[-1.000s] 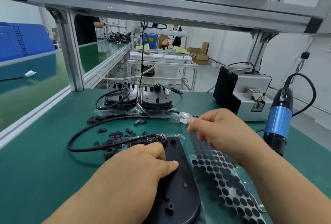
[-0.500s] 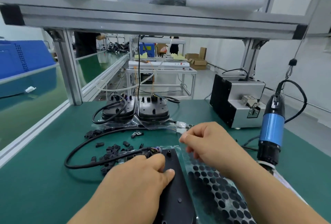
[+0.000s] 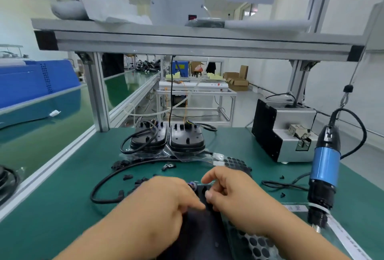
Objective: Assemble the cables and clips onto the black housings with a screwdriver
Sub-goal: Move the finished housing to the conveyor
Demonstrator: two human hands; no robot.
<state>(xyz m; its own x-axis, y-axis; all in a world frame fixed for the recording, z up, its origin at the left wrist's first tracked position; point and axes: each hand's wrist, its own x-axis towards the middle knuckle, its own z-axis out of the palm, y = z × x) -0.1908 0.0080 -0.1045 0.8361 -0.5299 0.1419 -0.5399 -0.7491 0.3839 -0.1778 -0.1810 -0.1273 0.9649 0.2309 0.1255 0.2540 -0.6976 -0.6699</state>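
Note:
A black housing (image 3: 200, 237) lies flat at the near edge of the green mat. My left hand (image 3: 162, 203) rests on its left side, fingers reaching toward its top end. My right hand (image 3: 234, 195) hovers at that top end with fingers curled; whether it pinches anything is hidden. A black cable (image 3: 108, 178) loops left from a connector (image 3: 192, 185) at the housing's top. Small black clips (image 3: 141, 180) lie scattered by the cable. A blue electric screwdriver (image 3: 325, 168) hangs at the right, untouched.
Two more black housings (image 3: 187, 138) with cables sit at the back of the mat. A clear sheet of black round pads (image 3: 236, 162) lies under my right arm. A grey screw feeder (image 3: 284, 133) stands at back right. An aluminium frame post (image 3: 97, 93) rises at left.
My right hand has come left from the pad sheet to the top end of the housing. My left hand stays on the housing. The camera has tilted upward.

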